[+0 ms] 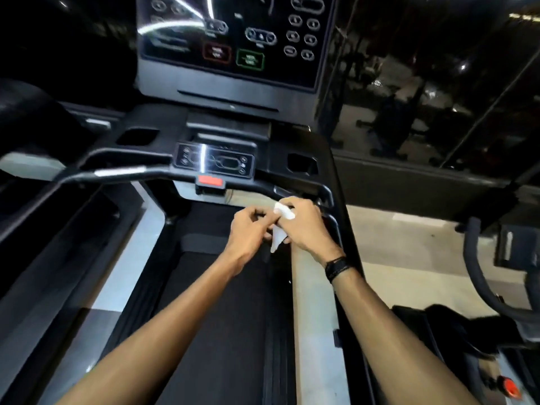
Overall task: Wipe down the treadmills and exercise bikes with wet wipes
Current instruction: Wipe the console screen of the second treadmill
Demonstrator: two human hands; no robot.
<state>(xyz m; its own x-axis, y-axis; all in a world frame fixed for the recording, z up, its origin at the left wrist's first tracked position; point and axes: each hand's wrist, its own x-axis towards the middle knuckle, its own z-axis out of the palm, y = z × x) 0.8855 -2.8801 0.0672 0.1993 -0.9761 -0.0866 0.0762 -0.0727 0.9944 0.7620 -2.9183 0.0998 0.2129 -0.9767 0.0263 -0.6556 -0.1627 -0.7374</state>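
I stand on a black treadmill (pixel 222 302) with a dark touch console (pixel 230 39) and a small handlebar control panel (pixel 214 162) over a red stop key (pixel 210 180). Both hands meet just below the right end of the front handlebar (pixel 122 172). My right hand (pixel 306 226) grips a white wet wipe (pixel 280 226), crumpled at the top with a tail hanging down. My left hand (pixel 248 229) pinches the same wipe from the left side. A dark band sits on my right wrist.
Grey side rails (pixel 312 302) flank the belt. Cup-holder recesses (pixel 302 163) lie either side of the control panel. Another machine with a curved black handle (pixel 479 273) and a red knob (pixel 510 387) stands at the right. Dark glass reflects the gym behind.
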